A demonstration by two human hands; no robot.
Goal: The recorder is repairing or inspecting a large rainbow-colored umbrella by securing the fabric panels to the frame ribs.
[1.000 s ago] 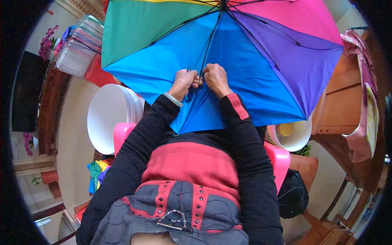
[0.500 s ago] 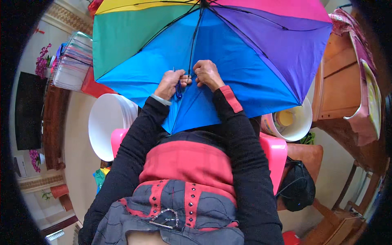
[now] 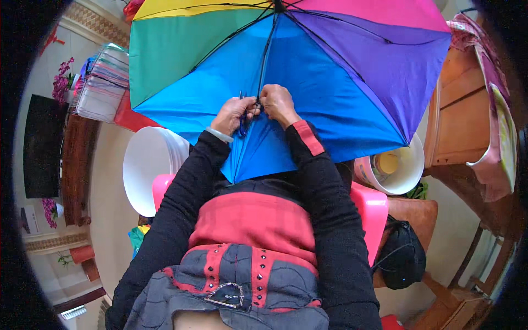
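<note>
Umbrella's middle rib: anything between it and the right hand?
Nothing visible: the right hand is at the middle rib, any contact itself hidden. The blue-handled tool in the left hand lies left of it.

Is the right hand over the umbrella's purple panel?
No, the right hand is over the blue fabric; the purple panel lies farther right.

Floor (image 3: pixel 110 181): pale, plain
L wall (image 3: pixel 63 49): off-wht w/ patterned trim band (image 3: pixel 93 27)
Panel (image 3: pixel 41 146): blk, flat, nr dk brn wood cabinet (image 3: pixel 80 165)
R furn. (image 3: pixel 456 104): orange-brn wood, pink/ylw cloth (image 3: pixel 493 126) draped over
Chair (image 3: pixel 373 214): glossy pink
Light: soft, even
</note>
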